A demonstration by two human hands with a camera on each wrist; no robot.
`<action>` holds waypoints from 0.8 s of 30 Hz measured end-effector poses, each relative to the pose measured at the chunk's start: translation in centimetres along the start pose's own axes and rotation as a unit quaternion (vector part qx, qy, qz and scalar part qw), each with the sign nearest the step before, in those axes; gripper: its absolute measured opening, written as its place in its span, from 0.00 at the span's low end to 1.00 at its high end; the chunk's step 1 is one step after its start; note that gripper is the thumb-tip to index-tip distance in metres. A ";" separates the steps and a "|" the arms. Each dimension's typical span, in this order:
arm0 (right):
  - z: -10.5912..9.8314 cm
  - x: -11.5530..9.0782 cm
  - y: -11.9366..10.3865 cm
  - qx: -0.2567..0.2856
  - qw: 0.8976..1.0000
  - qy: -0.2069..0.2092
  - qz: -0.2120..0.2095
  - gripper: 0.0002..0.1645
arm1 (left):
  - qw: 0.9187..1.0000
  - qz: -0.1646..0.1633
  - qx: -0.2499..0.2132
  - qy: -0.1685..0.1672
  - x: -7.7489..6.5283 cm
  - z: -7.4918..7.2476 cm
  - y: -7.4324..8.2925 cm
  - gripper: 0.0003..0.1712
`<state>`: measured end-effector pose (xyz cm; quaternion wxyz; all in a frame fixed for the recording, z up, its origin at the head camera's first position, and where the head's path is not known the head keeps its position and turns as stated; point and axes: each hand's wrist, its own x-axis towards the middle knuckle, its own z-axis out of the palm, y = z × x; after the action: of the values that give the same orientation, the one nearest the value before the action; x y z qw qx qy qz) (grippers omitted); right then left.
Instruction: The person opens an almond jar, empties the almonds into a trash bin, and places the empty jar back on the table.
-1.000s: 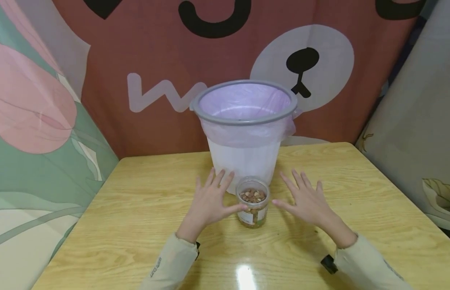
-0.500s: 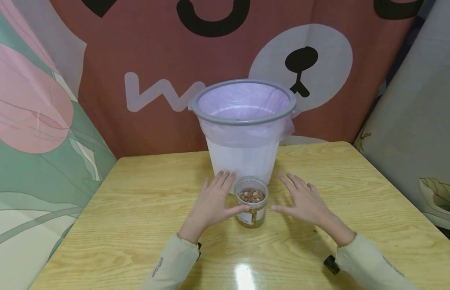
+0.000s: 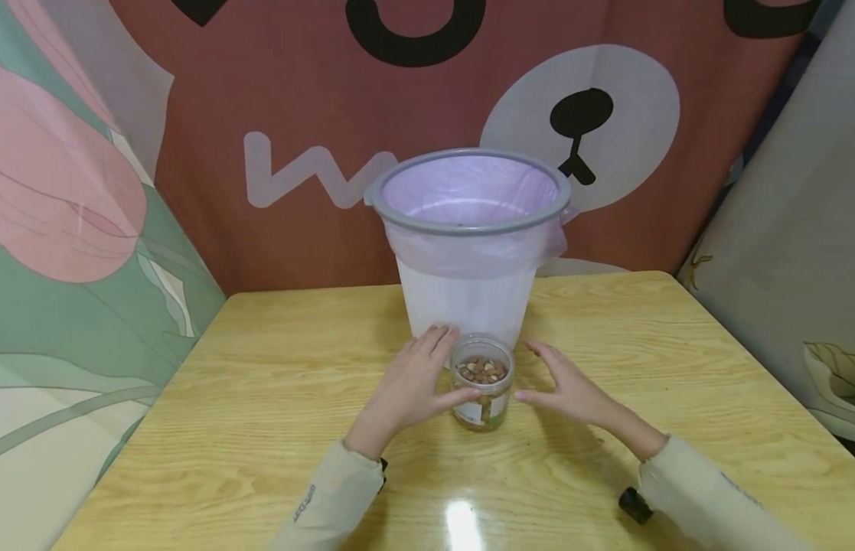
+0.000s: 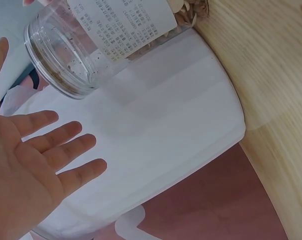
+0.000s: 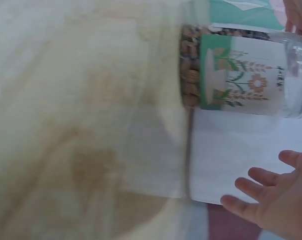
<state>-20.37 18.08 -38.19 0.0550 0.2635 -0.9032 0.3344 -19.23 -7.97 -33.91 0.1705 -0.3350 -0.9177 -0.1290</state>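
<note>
A clear, lidless jar [image 3: 484, 383] stands upright on the wooden table, partly filled with brown nuts or seeds [image 3: 482, 370]. A printed paper label [image 4: 126, 25] shows in the left wrist view; in the right wrist view the label has green and flower artwork. My left hand [image 3: 416, 379] is just left of the jar, fingers extended, its thumb overlapping the jar's front in the head view. To the right, my right hand [image 3: 572, 390] faces the jar with fingers relaxed and a small gap between. Neither hand grips anything.
Right behind the jar stands a white bin [image 3: 468, 298] with a grey rim and a thin purple liner bag [image 3: 461, 187]. The wooden table [image 3: 296, 398] backs onto a printed reddish curtain [image 3: 296, 76], with more patterned fabric on both sides.
Both hands have drawn slightly closer to the jar, and their spread fingers have come together. The jar and the bin stay in place.
</note>
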 end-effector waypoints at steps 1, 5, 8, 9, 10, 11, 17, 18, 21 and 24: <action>0.1 0.0 0.1 0.028 1.000 -0.006 0.000 0.49 | 1.000 0.002 0.000 0.000 0.0 0.0 0.0 0.49; 0.8 -0.2 0.7 0.097 0.995 -0.016 0.002 0.49 | 1.000 0.016 -0.002 0.006 0.2 0.2 0.0 0.48; 1.3 -0.2 0.9 0.118 0.993 -0.018 0.004 0.51 | 1.000 0.023 -0.001 0.012 0.3 0.4 0.0 0.48; 1.4 -0.2 1.0 0.122 0.992 -0.017 0.004 0.52 | 1.000 0.026 0.001 0.014 0.4 0.4 0.1 0.47; 1.6 -0.2 1.0 0.127 0.992 -0.016 0.005 0.52 | 1.000 0.026 0.004 0.014 0.4 0.4 0.1 0.47; 1.8 -0.2 0.9 0.130 0.991 -0.016 0.000 0.53 | 1.000 0.026 0.004 0.013 0.5 0.5 0.2 0.47; 2.8 -0.1 0.5 0.137 0.990 -0.011 -0.021 0.54 | 0.999 0.031 0.005 0.007 0.9 0.5 0.6 0.48; 3.0 -0.1 0.4 0.138 0.990 -0.012 -0.020 0.54 | 0.999 0.031 0.006 0.005 1.0 0.5 0.7 0.48; 3.7 -0.1 0.4 0.147 0.989 -0.017 -0.019 0.56 | 1.000 0.029 0.007 -0.002 1.1 0.5 0.9 0.49; 4.2 0.0 0.4 0.158 0.987 -0.018 -0.029 0.60 | 1.000 0.027 0.009 -0.008 1.2 0.5 1.0 0.49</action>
<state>-20.21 15.66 -41.66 0.0060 0.3007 -0.8319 0.4664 -19.52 -6.39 -33.76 0.1695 -0.3592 -0.9107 -0.1135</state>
